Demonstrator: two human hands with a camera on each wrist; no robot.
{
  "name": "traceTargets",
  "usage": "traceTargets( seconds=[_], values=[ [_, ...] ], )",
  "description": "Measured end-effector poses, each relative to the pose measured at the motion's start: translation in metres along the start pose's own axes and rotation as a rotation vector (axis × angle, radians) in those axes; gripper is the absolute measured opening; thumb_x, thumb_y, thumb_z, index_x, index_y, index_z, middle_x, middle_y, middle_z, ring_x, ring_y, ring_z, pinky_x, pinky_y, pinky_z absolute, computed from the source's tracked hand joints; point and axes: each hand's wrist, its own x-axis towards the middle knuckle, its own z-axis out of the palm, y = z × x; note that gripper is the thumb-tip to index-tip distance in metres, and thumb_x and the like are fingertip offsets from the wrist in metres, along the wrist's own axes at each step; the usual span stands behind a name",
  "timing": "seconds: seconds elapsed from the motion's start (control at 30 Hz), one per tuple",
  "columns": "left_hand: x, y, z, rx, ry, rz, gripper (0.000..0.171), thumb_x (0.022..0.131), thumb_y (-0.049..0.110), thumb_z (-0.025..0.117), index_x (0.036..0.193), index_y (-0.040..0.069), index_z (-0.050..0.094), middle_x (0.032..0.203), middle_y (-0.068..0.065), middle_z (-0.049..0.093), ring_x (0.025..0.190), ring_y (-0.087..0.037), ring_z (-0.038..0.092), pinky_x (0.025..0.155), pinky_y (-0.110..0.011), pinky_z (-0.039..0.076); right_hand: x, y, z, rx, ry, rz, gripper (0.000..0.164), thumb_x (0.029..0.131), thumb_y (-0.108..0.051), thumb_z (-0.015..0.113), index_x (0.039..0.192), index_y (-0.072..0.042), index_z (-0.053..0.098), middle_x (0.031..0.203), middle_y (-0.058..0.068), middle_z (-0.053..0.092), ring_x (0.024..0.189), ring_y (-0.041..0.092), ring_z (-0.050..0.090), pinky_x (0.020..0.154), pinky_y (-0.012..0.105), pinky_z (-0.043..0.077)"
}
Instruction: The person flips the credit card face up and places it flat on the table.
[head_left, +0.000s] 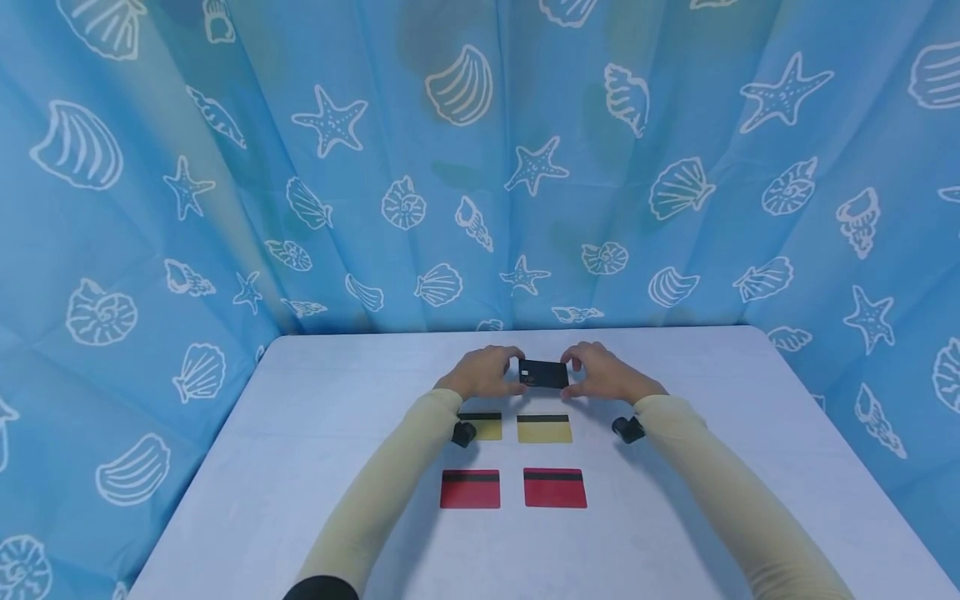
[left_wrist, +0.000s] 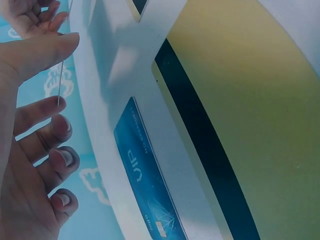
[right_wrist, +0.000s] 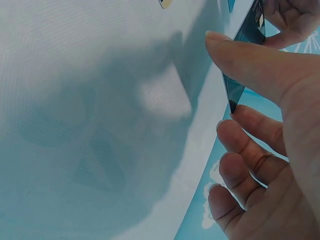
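Observation:
Both hands hold a black card [head_left: 543,374] up above the far part of the table, its face with a small chip toward me. My left hand [head_left: 483,372] pinches the left end between thumb and fingertips. At the right end, my right hand [head_left: 603,372] pinches it likewise; the right wrist view shows the black card [right_wrist: 234,95] between thumb and index finger. On the table below lies a blue card [left_wrist: 142,170] marked VIP, hidden in the head view. Nearer me are two yellow cards with dark stripes, the left one [head_left: 491,430] partly covered, the right one [head_left: 544,432] in full view.
Two red cards with dark stripes, a left one [head_left: 470,493] and a right one [head_left: 555,493], lie side by side nearest me on the white table [head_left: 300,467]. A blue curtain [head_left: 375,250] with shell and starfish prints hangs behind the table and along its sides.

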Motion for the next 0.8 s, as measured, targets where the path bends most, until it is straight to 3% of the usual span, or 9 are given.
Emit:
traceTargets(
  seconds=[0.8],
  values=[
    [0.0043,-0.0053,0.0088,0.052,-0.035,-0.015,0.064,0.09,0.05,0.075,0.144,0.02,0.059,0.126,-0.002,0.07,0.109,-0.018,0.063,0.103,-0.041,0.054,0.0027,-0.0027,0.004,-0.004,-0.029,0.012,0.064,0.084,-0.031,0.087,0.137,-0.008,0.061,0.116,0.01,0.061,0.11,0.027,0.052,0.098,0.045,0.05]
  ],
)
